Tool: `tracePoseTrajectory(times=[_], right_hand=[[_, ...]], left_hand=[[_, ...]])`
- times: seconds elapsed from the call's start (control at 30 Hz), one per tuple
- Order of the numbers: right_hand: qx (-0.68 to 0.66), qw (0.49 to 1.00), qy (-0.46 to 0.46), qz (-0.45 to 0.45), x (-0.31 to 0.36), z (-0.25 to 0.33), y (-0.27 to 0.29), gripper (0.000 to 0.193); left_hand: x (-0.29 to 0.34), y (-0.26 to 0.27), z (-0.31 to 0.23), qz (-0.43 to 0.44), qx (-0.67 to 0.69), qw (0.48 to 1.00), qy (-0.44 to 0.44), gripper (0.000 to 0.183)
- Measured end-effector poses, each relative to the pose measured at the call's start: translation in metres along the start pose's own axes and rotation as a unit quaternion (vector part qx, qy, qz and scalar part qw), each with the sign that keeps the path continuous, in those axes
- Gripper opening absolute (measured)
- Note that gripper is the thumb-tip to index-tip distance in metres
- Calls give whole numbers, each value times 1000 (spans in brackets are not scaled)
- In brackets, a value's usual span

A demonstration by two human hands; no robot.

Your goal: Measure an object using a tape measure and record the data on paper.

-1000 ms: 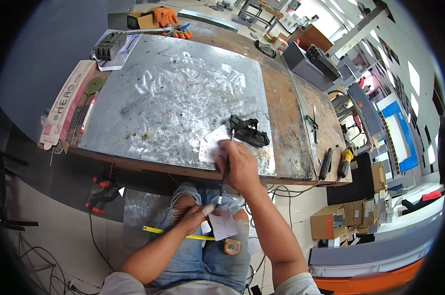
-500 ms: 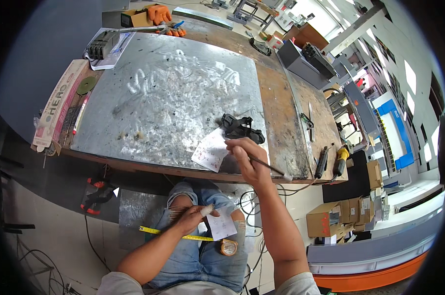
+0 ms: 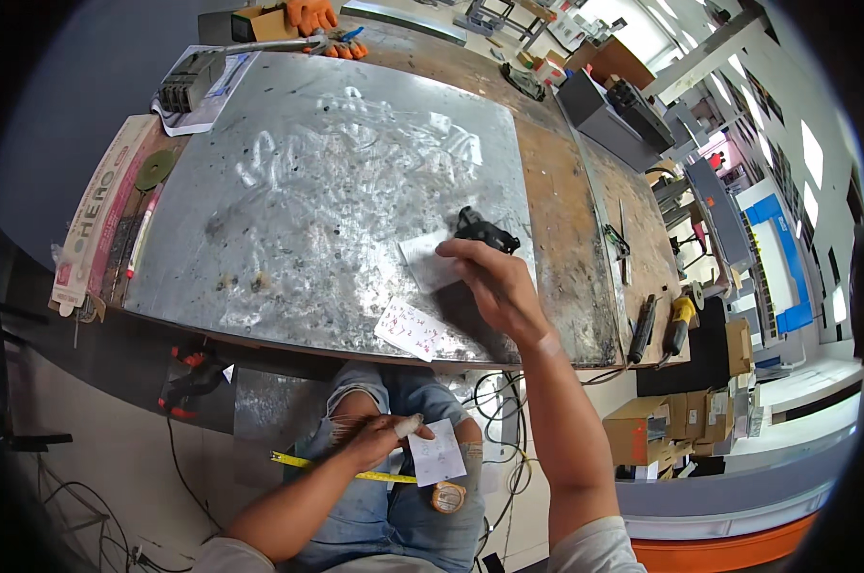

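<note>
My right hand (image 3: 497,286) is over the front of the metal-topped bench, fingers pinched at the edge of a pale, slightly blurred paper slip (image 3: 426,260). Just beyond that hand lies a crumpled black bundle (image 3: 486,230), partly covered by it. A second paper slip (image 3: 409,328) with red handwriting rests flat at the bench's front edge. Over my lap, my left hand (image 3: 379,443), one finger wrapped in white, grips a small handwritten paper slip (image 3: 437,453). Beneath it a tape measure (image 3: 448,497) lies on my thigh, its yellow blade (image 3: 293,461) drawn out across my legs.
A long cardboard box (image 3: 107,215), a green disc (image 3: 155,170) and a red-white marker (image 3: 141,239) line the bench's left side. At the right lie a yellow-bodied grinder (image 3: 681,320) and a black tool (image 3: 645,328). Cables (image 3: 508,420) hang below; cartons (image 3: 642,425) stand at right.
The dark stick in my right hand no longer shows. That hand is now at a pale slip, farther back on the bench, apart from the red-written one. My left hand stays over my lap.
</note>
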State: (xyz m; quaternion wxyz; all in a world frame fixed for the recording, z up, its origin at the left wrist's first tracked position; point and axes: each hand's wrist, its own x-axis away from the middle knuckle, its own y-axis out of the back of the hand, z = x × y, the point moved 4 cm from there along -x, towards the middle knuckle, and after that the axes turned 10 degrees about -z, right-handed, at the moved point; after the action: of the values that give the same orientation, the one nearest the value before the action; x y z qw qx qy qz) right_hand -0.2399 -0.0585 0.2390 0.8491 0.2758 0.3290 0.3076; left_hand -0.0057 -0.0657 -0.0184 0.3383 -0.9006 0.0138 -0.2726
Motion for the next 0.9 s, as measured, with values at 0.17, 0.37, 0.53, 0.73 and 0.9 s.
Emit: tracePoseTrajectory(times=[0.17, 0.37, 0.53, 0.73, 0.9], right_hand=[[160, 968, 191, 41, -17, 7, -4, 24], [168, 971, 130, 110, -49, -10, 3, 31], [186, 972, 108, 98, -55, -22, -5, 24], [67, 997, -15, 40, -57, 11, 14, 18], [-270, 951, -61, 141, -34, 33, 42, 25]], left_hand=[[-3, -1, 0, 9, -6, 1000, 19, 51], [-1, 0, -1, 13, -1, 1000, 9, 52], [0, -3, -3, 25, 4, 1000, 12, 55], [1, -1, -1, 32, 7, 999, 10, 56], [-3, 2, 3, 38, 21, 999, 4, 57]])
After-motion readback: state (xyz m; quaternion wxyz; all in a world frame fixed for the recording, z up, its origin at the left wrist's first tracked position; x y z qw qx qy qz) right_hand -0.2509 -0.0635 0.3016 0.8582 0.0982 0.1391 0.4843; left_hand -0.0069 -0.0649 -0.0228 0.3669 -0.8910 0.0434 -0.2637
